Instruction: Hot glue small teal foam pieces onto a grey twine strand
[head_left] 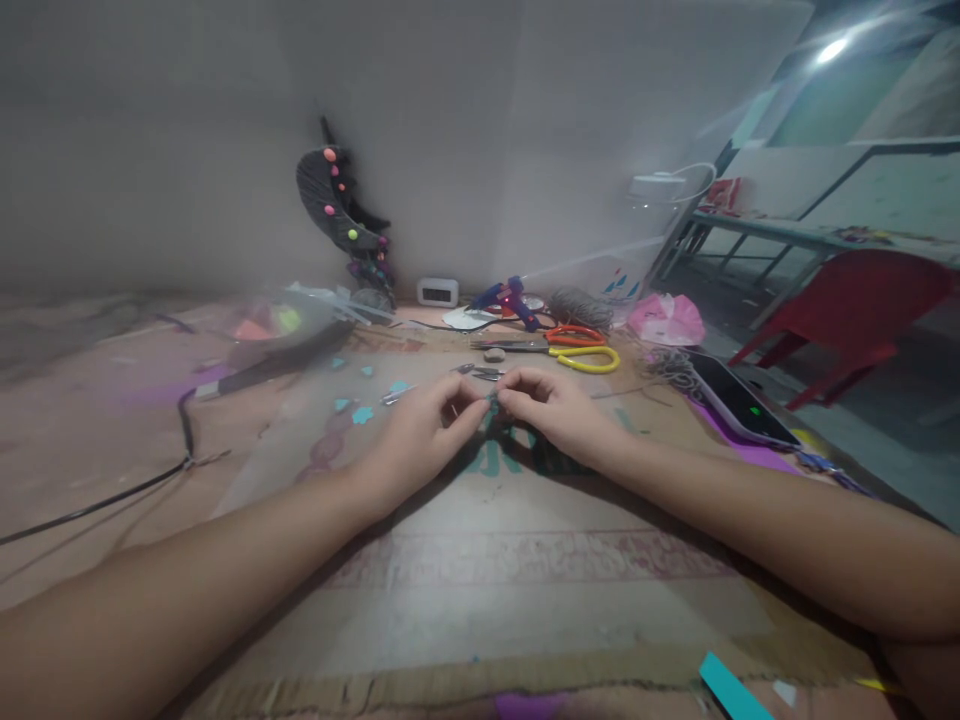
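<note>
Cardboard sheeting [525, 560] covers the floor where the person works, and both forearms reach forward over it to meet near its middle. The left hand [424, 430] and the right hand [555, 405] come together fingertip to fingertip, each narrowed to a pinch on a small dark piece [491, 400] held between them just above the cardboard. The small dark piece is mostly hidden by the fingers, so its shape cannot be told. What shows of it lies across the view, from one pinch to the other, its long axis running left to right. Neither hand is nearer to it, since both touch it, the left from its left end and the right from its right end.

Just beyond the fingertips lie a few small metal clips [484, 372], and beyond those a pair of yellow-handled scissors [585, 358] beside a pair of orange-handled scissors [574, 335]. Teal paper scraps [362, 413] sit near the left hand, on its far left side. A dark smartphone in a purple case [739, 400] lies well apart on the right.
</note>
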